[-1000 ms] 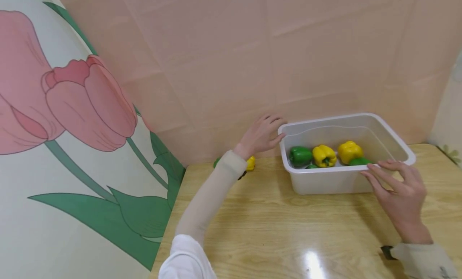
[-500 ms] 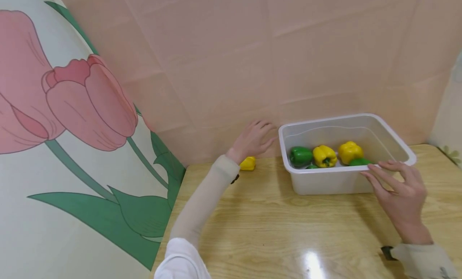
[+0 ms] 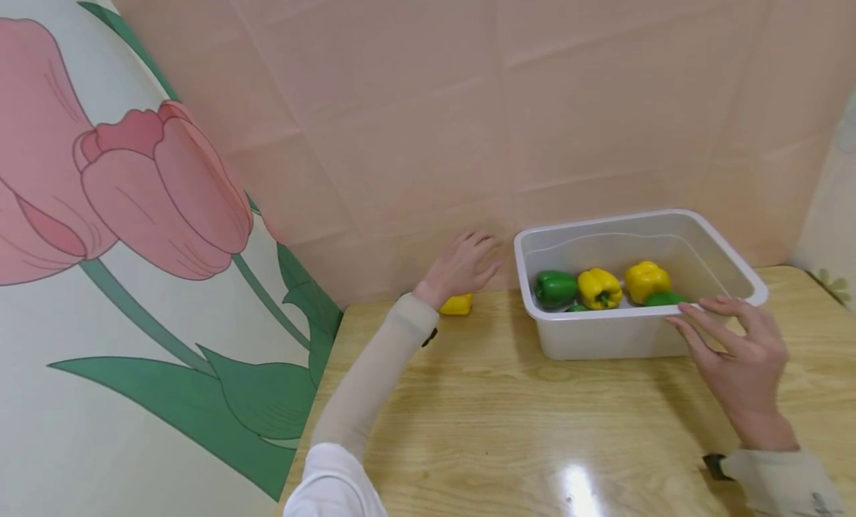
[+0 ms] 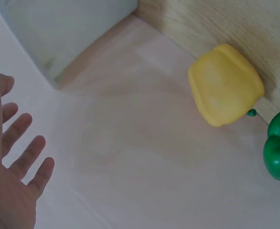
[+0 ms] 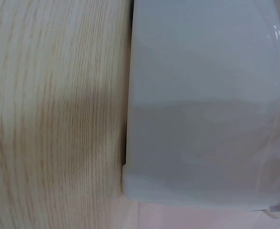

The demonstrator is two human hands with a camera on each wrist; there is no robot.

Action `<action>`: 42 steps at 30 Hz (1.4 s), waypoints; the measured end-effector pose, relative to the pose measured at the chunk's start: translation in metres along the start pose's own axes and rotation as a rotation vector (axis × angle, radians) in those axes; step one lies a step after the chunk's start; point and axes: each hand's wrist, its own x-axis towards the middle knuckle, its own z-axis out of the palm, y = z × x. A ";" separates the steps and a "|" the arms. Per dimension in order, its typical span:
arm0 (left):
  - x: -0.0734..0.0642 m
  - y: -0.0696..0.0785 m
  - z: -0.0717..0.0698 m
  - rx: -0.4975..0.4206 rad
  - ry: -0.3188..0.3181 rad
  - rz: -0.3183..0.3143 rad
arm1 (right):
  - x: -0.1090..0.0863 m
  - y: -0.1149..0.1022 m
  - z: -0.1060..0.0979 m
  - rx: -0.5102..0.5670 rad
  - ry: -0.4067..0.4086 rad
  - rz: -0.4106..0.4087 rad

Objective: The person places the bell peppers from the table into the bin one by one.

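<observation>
My left hand (image 3: 458, 267) hovers with loosely spread fingers left of a white plastic bin (image 3: 611, 337) and holds nothing. Under its wrist a yellow bell pepper (image 3: 458, 304) shows partly; the left wrist view has this yellow pepper whole, with a green bell pepper (image 4: 279, 145) beside it, cut by the frame edge. My right hand (image 3: 749, 357) pinches the bin's front rim near the right corner, thumb outside. Inside the bin lie a green pepper (image 3: 556, 289), two yellow peppers, one left (image 3: 600, 289) and one right (image 3: 648, 281), and more green ones partly hidden by the front wall.
The bin stands on a wood-grain table (image 3: 508, 428) at the back right. Behind it hangs a pink backdrop sheet (image 3: 414, 131). A wall with painted tulips (image 3: 167, 197) rises along the table's left side.
My left hand has drawn away from the bin's left rim, moving left and slightly down. The right hand stays on the front rim, and the bin with its peppers keeps its place.
</observation>
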 end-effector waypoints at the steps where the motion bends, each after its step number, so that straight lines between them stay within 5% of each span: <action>1: -0.001 0.000 0.001 -0.003 0.003 -0.002 | 0.000 0.000 0.000 0.000 0.001 -0.001; 15: -0.018 -0.010 0.017 0.029 -0.040 -0.056 | -0.004 0.004 -0.001 0.000 -0.005 -0.002; 28: -0.028 -0.015 0.035 0.029 -0.009 -0.142 | -0.003 0.004 -0.001 -0.002 -0.004 -0.002; 35: -0.034 -0.014 0.044 0.112 -0.055 -0.255 | -0.003 0.003 -0.001 -0.003 0.002 -0.005; 42: -0.040 -0.013 0.054 0.092 -0.058 -0.336 | -0.002 0.002 0.000 -0.010 0.002 -0.009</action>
